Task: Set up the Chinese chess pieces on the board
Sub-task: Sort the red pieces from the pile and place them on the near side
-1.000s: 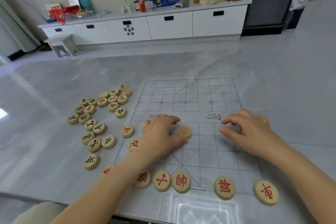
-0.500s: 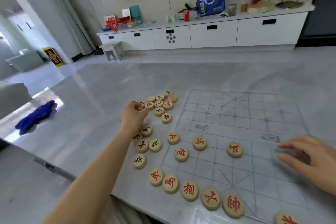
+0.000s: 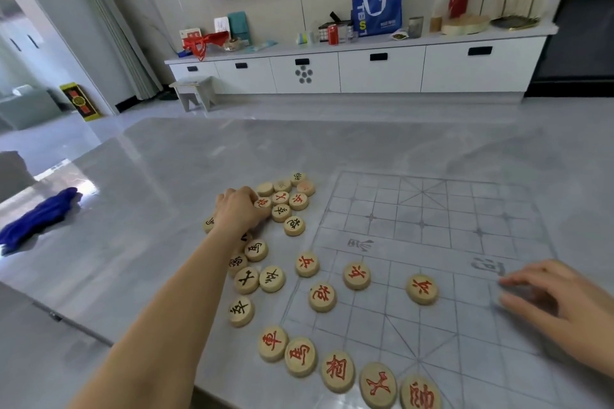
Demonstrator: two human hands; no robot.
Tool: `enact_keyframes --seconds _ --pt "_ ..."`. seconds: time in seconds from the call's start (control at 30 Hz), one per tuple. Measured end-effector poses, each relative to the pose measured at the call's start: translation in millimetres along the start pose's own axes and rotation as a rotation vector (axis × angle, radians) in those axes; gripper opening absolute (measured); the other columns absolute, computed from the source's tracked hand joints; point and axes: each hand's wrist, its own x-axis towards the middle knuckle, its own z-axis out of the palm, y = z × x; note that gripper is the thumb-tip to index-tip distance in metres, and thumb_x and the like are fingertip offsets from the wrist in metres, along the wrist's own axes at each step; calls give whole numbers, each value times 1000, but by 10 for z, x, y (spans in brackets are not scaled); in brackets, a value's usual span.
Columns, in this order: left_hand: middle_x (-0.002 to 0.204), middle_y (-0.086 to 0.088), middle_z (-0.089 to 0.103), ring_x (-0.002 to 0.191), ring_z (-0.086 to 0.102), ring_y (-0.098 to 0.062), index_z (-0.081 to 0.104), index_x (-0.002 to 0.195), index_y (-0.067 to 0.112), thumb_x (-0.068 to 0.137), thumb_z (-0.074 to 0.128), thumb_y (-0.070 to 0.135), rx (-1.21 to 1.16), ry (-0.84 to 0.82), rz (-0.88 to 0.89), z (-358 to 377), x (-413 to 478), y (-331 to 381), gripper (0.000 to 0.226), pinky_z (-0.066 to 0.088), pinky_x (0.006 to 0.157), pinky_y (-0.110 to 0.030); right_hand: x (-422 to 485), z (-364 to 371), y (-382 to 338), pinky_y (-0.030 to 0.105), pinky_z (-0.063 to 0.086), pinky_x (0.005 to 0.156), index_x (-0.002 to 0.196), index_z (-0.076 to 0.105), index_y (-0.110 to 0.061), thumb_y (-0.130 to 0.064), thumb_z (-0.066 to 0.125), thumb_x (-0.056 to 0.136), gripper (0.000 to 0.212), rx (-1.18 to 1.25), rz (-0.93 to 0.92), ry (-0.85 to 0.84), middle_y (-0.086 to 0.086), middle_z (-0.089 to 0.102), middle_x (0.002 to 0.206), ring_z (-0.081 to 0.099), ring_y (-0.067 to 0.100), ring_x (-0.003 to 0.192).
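- Head view: the left hand is stretched out to the loose pile of wooden discs on the table, just left of the board. Its fingers are curled down and closed on a red-lettered piece at the near edge of that pile; whether the piece has left the table I cannot tell.
- The right hand lies on the right side of the board, fingers nearly straight and slightly apart, holding nothing and seemingly pinning the thin sheet flat.
- On the board's near half stand three red soldiers, one red cannon and a back row of five red pieces running along the near edge from the left. The far half holds nothing.
- Black pieces lie off the board beside the left forearm; a blue cloth sits well apart at the table's left.
- Judgement: the step in hand is fetching another red piece, so the red side is roughly half done and the black side not yet started.
- The next move calls for lifting the piece clear of its touching neighbours without scattering them, reading its character, then setting it squarely on its line crossing on the near half.
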Motion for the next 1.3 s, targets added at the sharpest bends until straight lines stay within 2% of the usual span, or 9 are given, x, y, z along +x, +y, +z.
enact_keyframes --seconds 0.1,0.2,0.33,0.4,0.5,0.63,0.83,1.1,1.3 --pt "93 -6 56 99 49 -29 55 88 18 76 62 42 -89 20 3 -27 -49 5 28 43 76 -39 -16 -30 -19 19 45 71 90 59 -52 -97 26 57 65 -31 -13 -1 -30 47 105 54 -4 94" --pt "88 -3 61 83 55 -22 52 99 19 78 67 40 -252 83 50 -81 -243 180 33 50 71 -39 -52 -76 -112 18 43 72 92 55 -49 -92 24 61 61 -97 -18 -4 -26 48 101 56 -2 85" --pt "86 8 60 71 56 -9 53 101 23 80 70 37 -372 -50 303 -100 -762 659 31 45 60 -24 -20 -93 -121 18 41 74 99 54 -47 -83 28 69 53 -95 -7 -44 -22 46 104 53 -1 85" --pt "88 15 58 76 54 -3 56 100 25 80 70 32 -374 -103 469 -50 -1056 922 26 38 62 -10 3 -96 -78 21 42 79 106 60 -37 -57 40 87 34 -100 29 -55 -15 48 108 53 1 88" --pt "89 23 56 83 51 3 60 100 29 77 72 27 -337 -202 657 84 -1432 1301 26 35 66 -5 23 -140 -31 24 38 84 107 61 -29 -34 39 98 25 -97 60 -56 -8 51 108 52 8 98" --pt "96 23 59 91 49 5 63 102 33 77 71 37 -322 -334 766 323 -1806 1734 26 34 69 -10 -19 -242 52 32 41 93 111 60 -26 -29 34 100 28 -123 128 -55 -3 53 109 53 16 103" --pt "100 17 61 96 48 -7 62 108 33 76 68 49 -206 -317 946 579 -2113 2098 36 41 88 -31 -26 -341 102 39 43 93 114 57 -26 -32 32 100 29 -189 204 -57 0 52 112 53 20 105" --pt "95 19 57 97 46 -9 59 107 37 73 68 53 -97 -366 1016 670 -2353 2102 39 38 89 -33 -41 -362 51 39 45 88 117 54 -24 -35 27 101 33 -257 215 -94 1 49 114 52 21 103" --pt "106 14 57 101 45 -11 56 116 37 75 65 53 -20 -367 1046 712 -2391 2039 45 36 92 -34 -44 -353 36 39 46 88 117 54 -24 -35 27 101 33 -286 201 -96 0 49 115 54 20 101"
